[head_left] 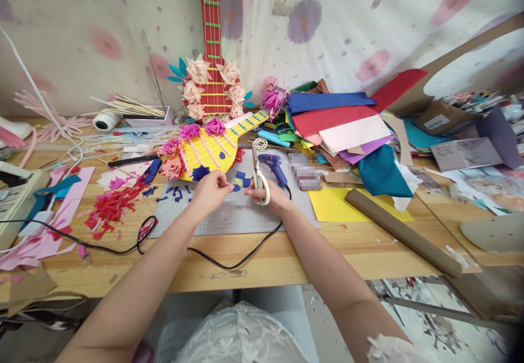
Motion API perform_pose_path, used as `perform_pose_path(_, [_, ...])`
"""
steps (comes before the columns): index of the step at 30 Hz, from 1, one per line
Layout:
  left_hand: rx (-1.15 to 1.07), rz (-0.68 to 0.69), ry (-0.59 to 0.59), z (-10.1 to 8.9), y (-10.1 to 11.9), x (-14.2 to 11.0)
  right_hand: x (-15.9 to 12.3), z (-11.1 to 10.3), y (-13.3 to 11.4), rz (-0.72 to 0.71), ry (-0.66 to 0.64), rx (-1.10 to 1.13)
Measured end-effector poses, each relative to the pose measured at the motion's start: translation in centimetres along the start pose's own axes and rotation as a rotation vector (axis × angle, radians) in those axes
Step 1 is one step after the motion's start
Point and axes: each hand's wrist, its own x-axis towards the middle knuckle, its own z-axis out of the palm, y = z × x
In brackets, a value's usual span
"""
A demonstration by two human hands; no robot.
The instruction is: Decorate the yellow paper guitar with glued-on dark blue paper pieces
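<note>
My left hand (212, 191) is closed in a pinch over the grey cutting mat (229, 218), with a small blue paper piece (236, 188) at its fingertips. In my right hand (272, 198) is a pair of scissors (263, 188) with white handles, blades pointing away from me. Other blue paper scraps (243, 178) lie between the hands. Just beyond my left hand rests a yellow paper-craft instrument (208, 153) with pink strings and paper flowers; a dark blue flower (200, 173) sits on its near edge. A blue glue gun (275, 167) lies beside the scissors.
A red toy guitar (213, 87) with peach flowers leans at the back. Coloured sheets (339, 123) pile up on the right, near a brown roll (403, 232). Red shreds (112, 207) lie left. A black cable (237, 266) loops across the table's front.
</note>
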Motion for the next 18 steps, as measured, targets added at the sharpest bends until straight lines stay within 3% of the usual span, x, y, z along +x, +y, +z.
perform_pose_path(4, [-0.013, -0.058, 0.018, -2.2, 2.5, 2.5, -0.3, -0.9, 0.5, -0.044, -0.05, 0.118])
perform_pose_path(9, [0.291, -0.041, -0.069, -4.8, 5.5, 7.6, -0.3, -1.3, 1.0, -0.067, -0.084, 0.116])
perform_pose_path(12, [0.509, 0.038, -0.026, -5.6, 5.5, 10.5, -0.3, -1.3, 1.1, -0.066, -0.084, 0.129])
perform_pose_path(18, [0.712, 0.076, -0.186, -6.4, 3.8, 13.1, -0.5, -1.4, 0.9, -0.047, -0.092, 0.156])
